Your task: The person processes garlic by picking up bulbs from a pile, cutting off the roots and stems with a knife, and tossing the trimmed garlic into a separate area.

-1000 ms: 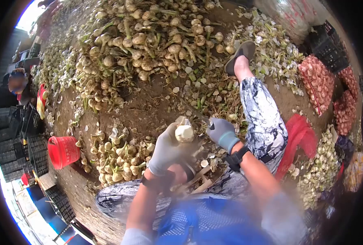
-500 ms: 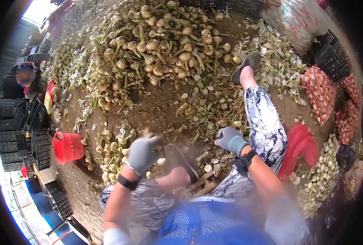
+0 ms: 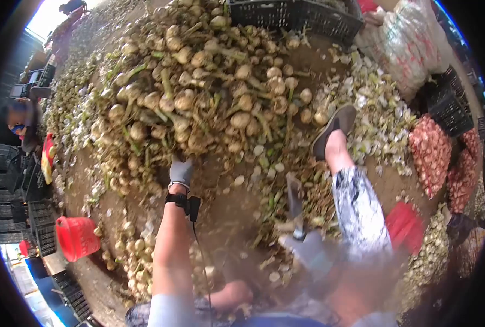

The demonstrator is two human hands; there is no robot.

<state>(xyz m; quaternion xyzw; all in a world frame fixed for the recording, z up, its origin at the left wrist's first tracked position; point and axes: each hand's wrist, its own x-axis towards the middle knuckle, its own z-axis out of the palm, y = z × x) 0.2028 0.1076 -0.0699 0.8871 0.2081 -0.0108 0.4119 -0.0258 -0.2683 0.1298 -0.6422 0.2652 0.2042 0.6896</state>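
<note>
A large heap of garlic bulbs (image 3: 182,101) with stalks and roots lies ahead of me. My left hand (image 3: 181,170), in a grey glove, reaches to the near edge of this heap; its fingers are partly hidden among the stalks, so its grip cannot be made out. My right hand (image 3: 310,252), also gloved and slightly blurred, is closed around a knife. The knife's blade (image 3: 294,196) points away from me over cut stalks and peelings. Trimmed garlic bulbs (image 3: 139,256) form a smaller pile to the left, below my left hand.
A red bucket (image 3: 78,238) stands at the left, near stacked black crates (image 3: 41,218). Another black crate (image 3: 291,16) borders the heap's far side. Filled red mesh bags (image 3: 430,155) and a white sack (image 3: 406,46) lie right. Another person (image 3: 22,120) is at far left.
My left hand has moved forward from near my lap to the heap. My right hand has come back toward me, and the knife now shows in it. The view has shifted.
</note>
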